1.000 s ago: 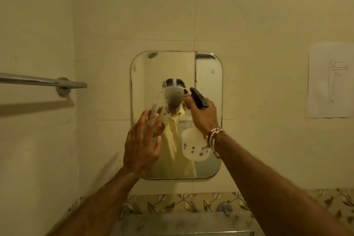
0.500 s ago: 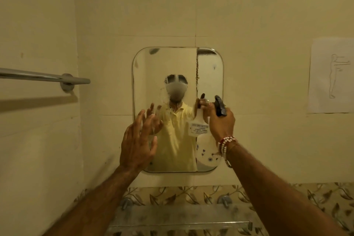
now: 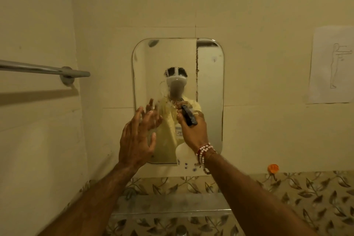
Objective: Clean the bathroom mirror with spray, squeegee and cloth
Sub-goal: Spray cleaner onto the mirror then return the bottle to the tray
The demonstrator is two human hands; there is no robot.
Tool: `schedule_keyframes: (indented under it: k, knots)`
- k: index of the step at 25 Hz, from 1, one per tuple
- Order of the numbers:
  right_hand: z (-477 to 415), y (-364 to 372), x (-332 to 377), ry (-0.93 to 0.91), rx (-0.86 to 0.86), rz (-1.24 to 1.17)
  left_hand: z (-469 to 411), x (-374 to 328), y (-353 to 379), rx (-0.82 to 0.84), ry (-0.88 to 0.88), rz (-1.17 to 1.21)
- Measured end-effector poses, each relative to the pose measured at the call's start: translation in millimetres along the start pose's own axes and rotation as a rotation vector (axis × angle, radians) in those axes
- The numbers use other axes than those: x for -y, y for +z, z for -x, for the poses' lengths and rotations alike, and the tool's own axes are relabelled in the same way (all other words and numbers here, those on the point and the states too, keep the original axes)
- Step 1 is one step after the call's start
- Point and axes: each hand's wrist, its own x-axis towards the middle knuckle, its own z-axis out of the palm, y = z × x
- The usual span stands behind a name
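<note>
A rounded rectangular mirror point(image 3: 209, 74) hangs on the cream tiled wall straight ahead, with wet streaks near its middle. My right hand point(image 3: 193, 130) grips a white spray bottle point(image 3: 184, 156) by its black trigger head, raised in front of the mirror's lower middle with the nozzle towards the glass. My left hand point(image 3: 137, 138) is held up with fingers spread, just in front of the mirror's lower left part, holding nothing. Neither a squeegee nor a cloth is in view.
A chrome towel bar point(image 3: 44, 69) juts from the left wall. A glass shelf point(image 3: 172, 204) runs below the mirror over leaf-patterned tiles. A paper sheet point(image 3: 332, 64) with a figure drawing is on the right wall, an orange hook point(image 3: 273, 168) below it.
My right hand has moved the bottle left and lower, back over the mirror's lower middle. The view has tilted down, showing more shelf and tiles. My left hand stays spread.
</note>
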Motion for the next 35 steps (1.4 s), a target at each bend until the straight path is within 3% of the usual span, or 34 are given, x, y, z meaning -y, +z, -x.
schedule_keyframes:
  k: [6,15,20,23,28,35]
  knots:
    - [22,15,-13,0.012,0.029,0.003,9,11,-8,0.010,-0.043,-0.045]
    - [1,-56,-40,0.090,-0.363,-0.003,10,-7,15,0.027,-0.002,0.036]
    - [16,-47,-43,0.075,-0.192,0.020,6,-12,19,0.034,-0.004,0.058]
    - [30,-17,-38,0.029,-0.027,0.039,2,-5,12,0.024,0.005,0.048]
    - [58,36,-46,0.073,0.094,0.103,9,19,0,0.009,-0.014,0.014]
    - [57,1,-64,0.137,-0.163,0.032,20,28,8,0.007,-0.019,0.025]
